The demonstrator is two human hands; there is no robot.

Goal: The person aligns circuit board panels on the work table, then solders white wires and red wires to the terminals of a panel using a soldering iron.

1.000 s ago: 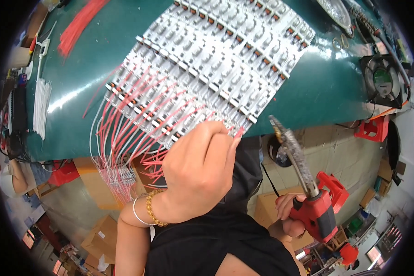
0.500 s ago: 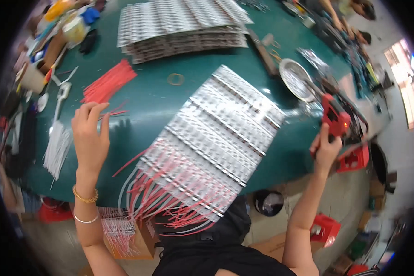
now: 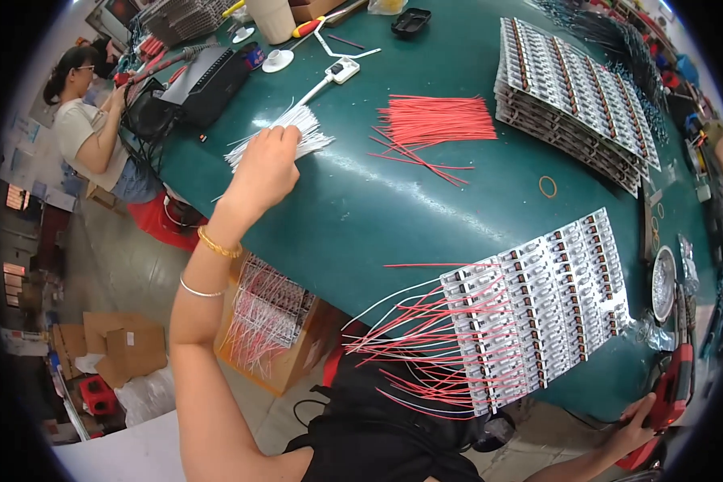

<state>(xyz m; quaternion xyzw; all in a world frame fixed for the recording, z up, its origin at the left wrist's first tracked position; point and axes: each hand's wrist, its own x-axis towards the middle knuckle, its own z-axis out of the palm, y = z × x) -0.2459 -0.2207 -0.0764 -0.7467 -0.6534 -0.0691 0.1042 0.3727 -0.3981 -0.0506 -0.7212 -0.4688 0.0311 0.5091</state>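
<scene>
My left hand point(image 3: 267, 170) rests on a bundle of thin white wires point(image 3: 312, 128), its fingers bent and pressed together. Its fingertips are hidden, so whether a wire is between them cannot be made out. At the lower right my right hand point(image 3: 636, 431) grips a red soldering gun point(image 3: 676, 392), partly dark at the rim of the view. Between the hands lies a silvery panel of circuit boards point(image 3: 550, 309) at the table's near edge. Red and white wires point(image 3: 422, 345) trail from its left side. A pile of red wires point(image 3: 442, 120) lies beyond, with several strands loose.
A stack of similar panels point(image 3: 574, 88) stands at the far right of the green table point(image 3: 361, 229). Near the right edge sits a round metal dish point(image 3: 663, 283). A co-worker point(image 3: 88, 132) works at the left. Below the table is a cardboard box point(image 3: 301, 353) holding wired panels.
The view has swung left. My left hand has moved from beside the red wires onto the white bundle, its fingers closing. My right hand still holds the soldering gun.
</scene>
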